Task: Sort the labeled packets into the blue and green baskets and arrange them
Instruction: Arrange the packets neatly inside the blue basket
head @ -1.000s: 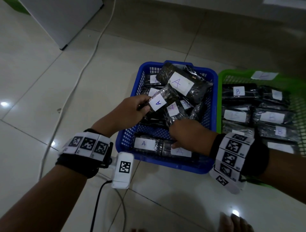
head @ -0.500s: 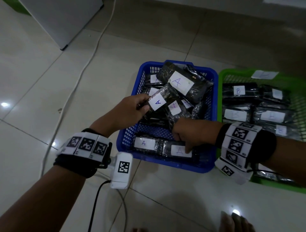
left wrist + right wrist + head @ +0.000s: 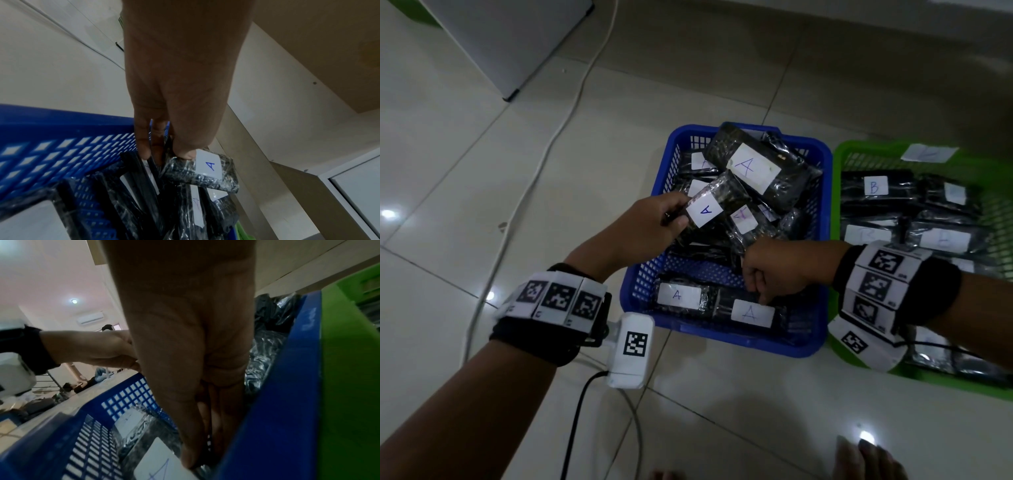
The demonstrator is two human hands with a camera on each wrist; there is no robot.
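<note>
While the left hand point(image 3: 650, 226) keeps its pinch on the raised A packet point(image 3: 710, 209) over the blue basket point(image 3: 822, 212), the right hand point(image 3: 779, 274) has slid approx. toward the basket's near right corner since a sec. ago, fingers now extended down onto the flat A packet point(image 3: 751, 313) there, pressing, not gripping. Judgement: near row of two A packets is being squared up, i.e. arranging stage; the loose heap at the back is unsorted, and B packets point(image 3: 873, 186) lie in rows in the green basket point(image 3: 839, 164).
</note>
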